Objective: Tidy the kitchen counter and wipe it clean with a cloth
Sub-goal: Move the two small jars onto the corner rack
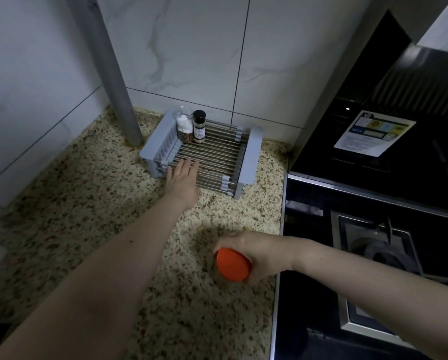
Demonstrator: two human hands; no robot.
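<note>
Bracing the grey drying rack with our flat, empty left hand, we grip an orange-capped jar in our curled right hand above the speckled counter, presumably bound beside the rack's two spice bottles.

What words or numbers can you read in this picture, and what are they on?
"V2": top left corner of the white sticker on the black range hood.
The sticker's other print and coloured boxes: too small and blurred to read.
Label on the black-capped spice bottle in the grey rack: too blurred to read.
Orange-lidded jar: no writing visible.
</note>
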